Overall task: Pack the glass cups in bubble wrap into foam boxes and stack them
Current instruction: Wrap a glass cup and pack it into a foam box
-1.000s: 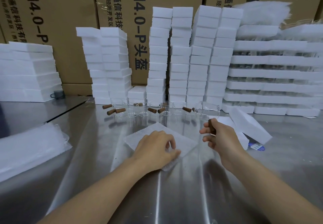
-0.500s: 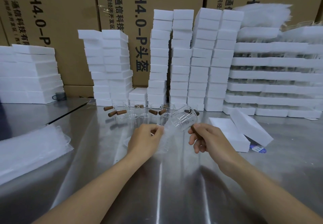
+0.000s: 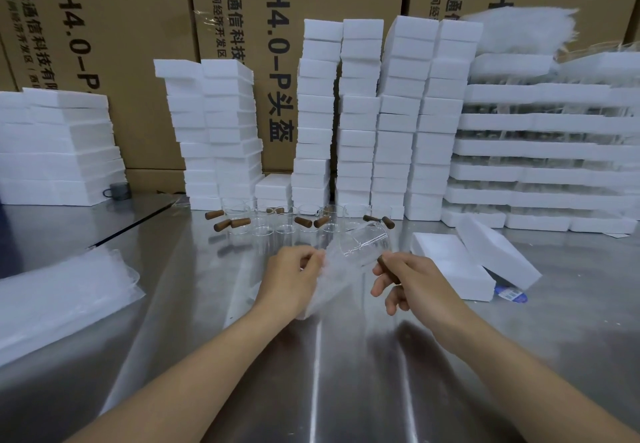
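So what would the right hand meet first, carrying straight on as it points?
Probably the bubble wrap sheet the left hand pinches; the glass cup in the right hand seems nearly against it, depth unclear.

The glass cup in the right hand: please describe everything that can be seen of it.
The glass cup is clear, round-walled and looks empty, with a brown, wood-like stick handle on its side. It is tilted and held above the steel table. The right hand grips only the handle. The left hand pinches a raised bubble wrap sheet, whose edge seems to meet the cup's lower side.
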{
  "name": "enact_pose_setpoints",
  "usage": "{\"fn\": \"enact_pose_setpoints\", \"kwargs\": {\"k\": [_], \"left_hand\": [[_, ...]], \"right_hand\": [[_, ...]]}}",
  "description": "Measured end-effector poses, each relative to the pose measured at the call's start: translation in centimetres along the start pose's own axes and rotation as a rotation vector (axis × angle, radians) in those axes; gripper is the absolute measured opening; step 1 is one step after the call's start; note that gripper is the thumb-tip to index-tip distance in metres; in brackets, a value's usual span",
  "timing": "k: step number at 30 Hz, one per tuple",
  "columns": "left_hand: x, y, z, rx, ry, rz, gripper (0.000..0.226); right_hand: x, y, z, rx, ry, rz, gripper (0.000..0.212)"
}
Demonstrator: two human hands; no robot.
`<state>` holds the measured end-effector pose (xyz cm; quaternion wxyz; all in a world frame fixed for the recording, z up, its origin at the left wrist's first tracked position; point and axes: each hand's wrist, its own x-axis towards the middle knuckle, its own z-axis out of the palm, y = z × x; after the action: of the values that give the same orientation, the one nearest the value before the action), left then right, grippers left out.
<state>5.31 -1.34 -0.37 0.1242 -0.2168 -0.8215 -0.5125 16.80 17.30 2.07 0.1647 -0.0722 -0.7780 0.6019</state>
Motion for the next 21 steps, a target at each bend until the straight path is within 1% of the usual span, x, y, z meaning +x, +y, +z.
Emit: {"fn": "enact_pose_setpoints", "kwargs": {"k": [3,6,8,11,15,17,19,21], "left_hand": [[0.1,0.1,-0.2,-0.065,0.038,-0.031,0.039],[-0.1,0.6,-0.2,-0.085,0.056,0.005,0.043],[-0.4,1.0,-0.3,-0.035,0.076,0.101,0.037],[-1.2,1.7,-0.4,0.102,0.085,0.284,0.024],[-2.4,2.9,-0.3,0.163,0.080,0.455,0.017],[-2.9,3.4,-0.3,0.173,0.063,0.504,0.016],[-3.2,3.7,-0.3,0.182,0.041,0.551,0.014],[-3.5,4.0,-0.2,0.181,0.026,0.617,0.013]], "right_hand": [[0.0,0.3,0.0,-0.065,0.008,0.001,0.040],[0.0,0.5,0.0,-0.179,0.003,-0.014,0.039],[-0.1,0.5,0.2,-0.252,-0.008,-0.031,0.038],[-0.3,0.5,0.5,-0.323,-0.024,-0.061,0.037],[-0.1,0.6,0.6,-0.482,0.044,-0.138,0.038],[0.1,0.7,0.4,-0.433,0.056,-0.123,0.036],[0.2,0.7,0.1,-0.278,0.013,-0.078,0.035],[0.1,0.8,-0.1,-0.150,-0.013,-0.036,0.040]]}}
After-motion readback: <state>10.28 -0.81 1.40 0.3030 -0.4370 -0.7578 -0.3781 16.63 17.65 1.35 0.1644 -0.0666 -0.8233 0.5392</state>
